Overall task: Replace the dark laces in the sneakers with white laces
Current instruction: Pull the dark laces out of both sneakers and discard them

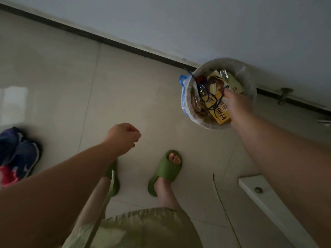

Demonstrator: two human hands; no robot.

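Right grip (236, 102) over bin (250, 81), fingers blurred among dark laces (213, 102); left grip (123, 136) fisted, empty.

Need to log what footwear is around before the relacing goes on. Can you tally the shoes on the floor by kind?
Dark blue sneakers: 2, side by side at the left edge
Green slides: 2, both worn on the person's feet, one partly hidden behind the left arm
Total: 4

A pink item lies beside the sneakers; whether it is footwear is unclear, so it is not counted.

Your right hand (238, 102) pinches dark laces (214, 102), navy perhaps, over a yellow box (219, 111); your slides (165, 173) are green
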